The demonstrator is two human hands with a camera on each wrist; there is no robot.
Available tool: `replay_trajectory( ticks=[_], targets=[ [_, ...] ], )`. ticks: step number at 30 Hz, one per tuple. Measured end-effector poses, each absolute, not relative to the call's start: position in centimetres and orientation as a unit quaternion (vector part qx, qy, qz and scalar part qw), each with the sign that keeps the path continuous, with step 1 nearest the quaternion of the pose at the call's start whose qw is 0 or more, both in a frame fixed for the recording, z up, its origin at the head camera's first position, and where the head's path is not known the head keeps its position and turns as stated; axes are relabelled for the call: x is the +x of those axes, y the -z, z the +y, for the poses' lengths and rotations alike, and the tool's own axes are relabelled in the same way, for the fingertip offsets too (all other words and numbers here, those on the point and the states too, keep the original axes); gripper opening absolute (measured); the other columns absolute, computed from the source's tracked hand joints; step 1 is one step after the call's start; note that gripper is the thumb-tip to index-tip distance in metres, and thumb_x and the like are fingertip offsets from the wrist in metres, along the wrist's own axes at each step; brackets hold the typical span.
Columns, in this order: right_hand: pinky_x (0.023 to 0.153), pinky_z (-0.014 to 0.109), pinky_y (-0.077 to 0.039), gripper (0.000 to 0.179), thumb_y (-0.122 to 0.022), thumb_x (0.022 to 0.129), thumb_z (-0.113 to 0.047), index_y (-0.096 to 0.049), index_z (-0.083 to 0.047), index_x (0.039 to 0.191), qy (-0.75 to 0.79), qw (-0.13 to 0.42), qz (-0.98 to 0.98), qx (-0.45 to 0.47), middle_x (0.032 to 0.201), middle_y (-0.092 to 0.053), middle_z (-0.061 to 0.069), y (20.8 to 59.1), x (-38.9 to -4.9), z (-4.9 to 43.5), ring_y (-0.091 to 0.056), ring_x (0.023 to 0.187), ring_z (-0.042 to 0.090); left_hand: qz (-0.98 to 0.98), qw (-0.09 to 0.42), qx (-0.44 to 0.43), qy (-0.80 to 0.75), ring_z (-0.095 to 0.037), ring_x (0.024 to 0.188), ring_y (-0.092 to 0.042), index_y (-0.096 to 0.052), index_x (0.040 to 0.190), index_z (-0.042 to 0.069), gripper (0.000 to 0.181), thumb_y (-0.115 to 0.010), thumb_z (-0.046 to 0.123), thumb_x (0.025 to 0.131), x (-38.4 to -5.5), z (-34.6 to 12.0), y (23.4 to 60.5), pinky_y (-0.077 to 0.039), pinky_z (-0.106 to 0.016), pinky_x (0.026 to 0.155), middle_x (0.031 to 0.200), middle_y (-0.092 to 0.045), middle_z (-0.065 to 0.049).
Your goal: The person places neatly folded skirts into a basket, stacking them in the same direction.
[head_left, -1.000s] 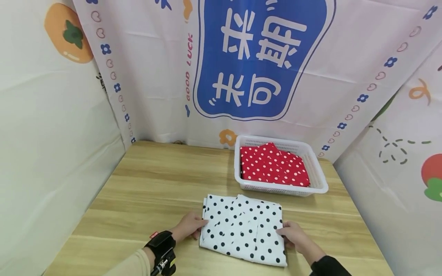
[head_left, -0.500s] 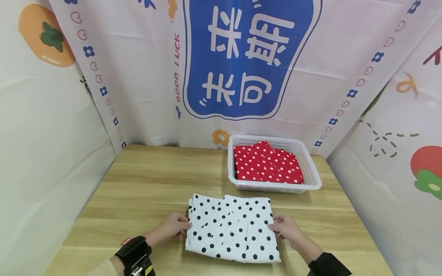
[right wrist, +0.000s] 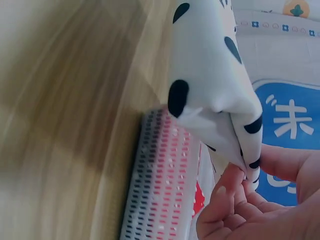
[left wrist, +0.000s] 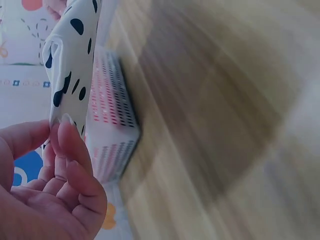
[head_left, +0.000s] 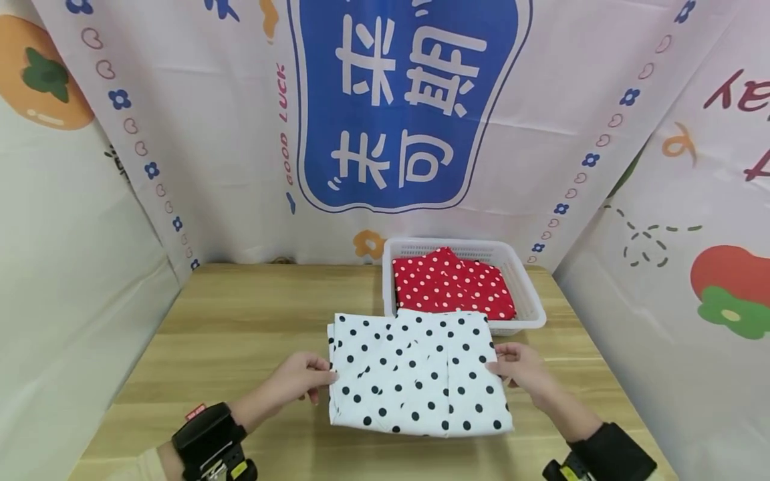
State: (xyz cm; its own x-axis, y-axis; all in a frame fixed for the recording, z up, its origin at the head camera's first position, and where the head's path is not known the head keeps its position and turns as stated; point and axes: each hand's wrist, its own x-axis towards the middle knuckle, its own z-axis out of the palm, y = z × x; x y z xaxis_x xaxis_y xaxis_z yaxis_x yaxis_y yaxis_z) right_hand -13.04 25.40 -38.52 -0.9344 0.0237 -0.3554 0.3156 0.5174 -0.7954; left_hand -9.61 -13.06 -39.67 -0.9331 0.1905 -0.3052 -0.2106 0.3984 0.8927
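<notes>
A folded white cloth with black dots (head_left: 415, 377) is held up off the table, level between both hands. My left hand (head_left: 301, 379) pinches its left edge between thumb and fingers, as the left wrist view also shows on the cloth's folded side (left wrist: 75, 65). On the opposite edge my right hand (head_left: 525, 373) pinches the layers, thumb on top. In the right wrist view the cloth (right wrist: 210, 65) sags slightly between its folds. Beyond it stands a white plastic basket (head_left: 529, 294), whose front wall the cloth partly hides in the head view.
Inside the basket lies a folded red cloth with white dots (head_left: 451, 284). The wooden table (head_left: 259, 300) reaches back to a printed hanging sheet (head_left: 240, 133). Similar white sheets flank the left and right sides.
Both hands have lifted the dotted white cloth off the table and moved it forward, toward the basket. The head view has shifted a little to the right.
</notes>
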Motion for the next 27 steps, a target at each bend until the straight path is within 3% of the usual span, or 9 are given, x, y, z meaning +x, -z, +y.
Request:
replay_trajectory(
  ticks=[4,11,16,21,27],
  targets=[
    [0.069,0.035,-0.046,0.041,-0.063,0.091,-0.012,-0.054,0.012,0.123,0.470,0.144,0.865,0.103,0.094,-0.067,0.011,37.6,-14.7,26.2,-0.057,0.078,0.021,0.815,0.179,0.003,-0.551,-0.011,0.051,-0.054,-0.065,0.083,0.001,0.011,-0.069,0.011,0.086,-11.5,-11.9,39.0,-0.038,-0.021,0.048,0.074,-0.062,-0.005],
    [0.092,0.047,-0.044,0.048,-0.055,0.096,-0.009,-0.042,0.013,0.136,0.477,0.112,0.856,0.164,0.127,-0.048,0.030,37.1,-19.1,27.6,-0.049,0.108,0.037,0.803,0.183,-0.016,-0.567,-0.011,0.051,-0.050,-0.063,0.081,0.002,0.011,-0.066,0.008,0.089,-16.0,-8.2,38.8,-0.039,-0.021,0.050,0.074,-0.062,-0.005],
    [0.095,0.045,-0.046,0.043,-0.051,0.098,-0.006,-0.043,0.011,0.137,0.491,0.077,0.843,0.208,0.128,-0.049,0.029,38.5,-21.7,29.1,-0.052,0.111,0.036,0.781,0.168,-0.004,-0.601,-0.010,0.048,-0.048,-0.059,0.078,0.001,0.014,-0.064,0.004,0.090,-19.3,-4.9,40.2,-0.041,-0.020,0.048,0.069,-0.060,-0.005],
    [0.096,0.045,-0.045,0.042,-0.050,0.099,-0.007,-0.045,0.006,0.138,0.484,0.033,0.844,0.226,0.128,-0.050,0.025,41.1,-23.7,29.5,-0.052,0.111,0.034,0.793,0.109,-0.009,-0.600,-0.011,0.046,-0.050,-0.061,0.085,-0.005,0.009,-0.063,0.001,0.091,-21.2,-3.0,41.5,-0.047,-0.023,0.048,0.067,-0.060,-0.007],
    [0.094,0.045,-0.044,0.036,-0.051,0.098,-0.005,-0.052,0.003,0.133,0.481,-0.022,0.845,0.231,0.123,-0.052,0.024,43.5,-25.2,28.0,-0.050,0.108,0.035,0.818,0.070,-0.036,-0.570,-0.026,0.056,-0.062,-0.063,0.088,-0.006,0.011,-0.061,0.003,0.094,-21.7,-2.2,42.9,-0.054,-0.032,0.057,0.072,-0.062,-0.011]
  ],
)
